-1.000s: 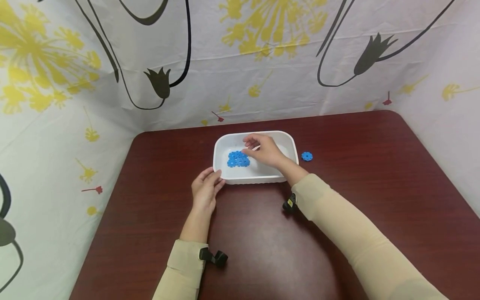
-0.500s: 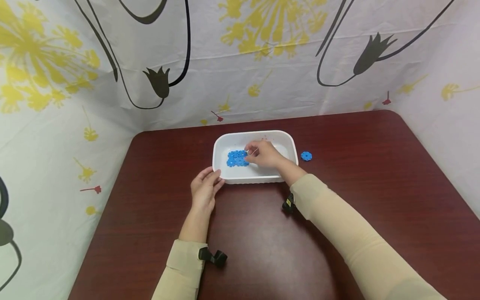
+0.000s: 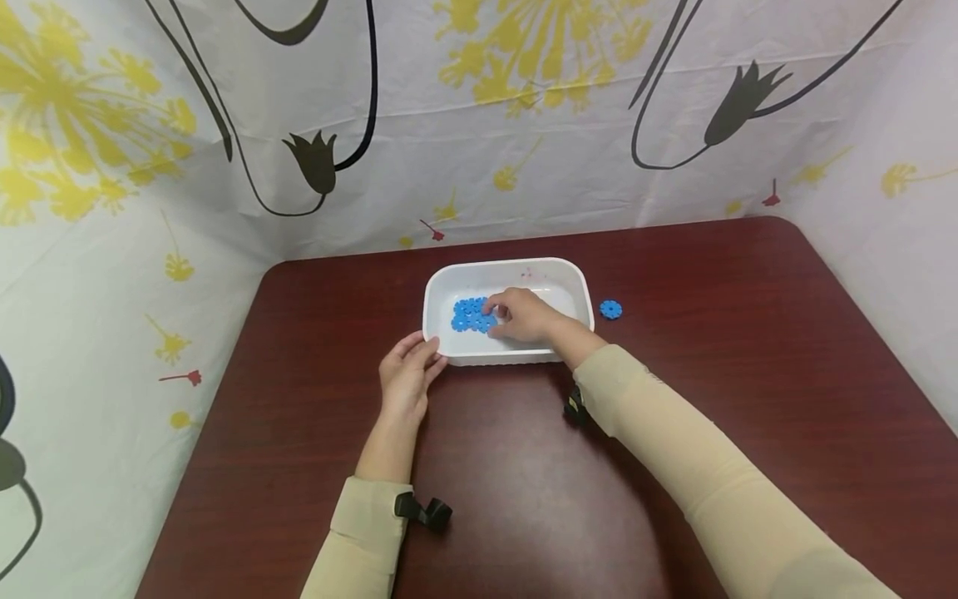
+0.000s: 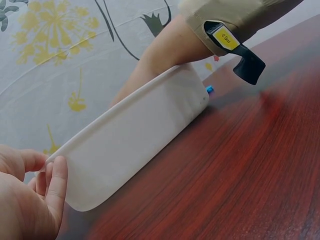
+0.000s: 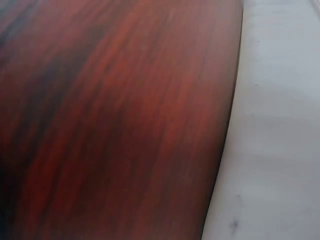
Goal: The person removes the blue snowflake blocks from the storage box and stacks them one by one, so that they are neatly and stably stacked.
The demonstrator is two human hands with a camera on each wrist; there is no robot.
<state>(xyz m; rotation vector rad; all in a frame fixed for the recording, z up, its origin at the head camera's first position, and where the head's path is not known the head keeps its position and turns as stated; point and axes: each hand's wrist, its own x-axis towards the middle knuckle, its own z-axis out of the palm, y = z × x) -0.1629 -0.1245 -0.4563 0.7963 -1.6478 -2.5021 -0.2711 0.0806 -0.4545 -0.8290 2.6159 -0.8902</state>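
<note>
A white plastic tray (image 3: 516,358) stands toward the back of the table. My left hand (image 3: 407,378) pinches its near left corner; in the left wrist view, the left hand (image 4: 32,192) has thumb and fingers on either side of the tray's rim (image 4: 125,135). Inside the tray lie several blue snowflake discs (image 3: 466,316) in a flat cluster. My right hand (image 3: 524,316) reaches over the near rim, its thumb and fingertips curled about the disc at the cluster's right edge. The right wrist view shows no hand, only tabletop and tray wall (image 5: 275,120).
One loose blue snowflake disc (image 3: 610,309) lies on the table just right of the tray. The dark red wooden table (image 3: 539,482) reaches back to a printed cloth (image 3: 591,183) hung behind and at both sides. Each sleeve cuff carries a black camera mount (image 3: 424,511).
My right hand has come down from above the discs and shifted slightly toward me, its fingers closing at the cluster's right edge. The left hand keeps its hold on the tray corner.
</note>
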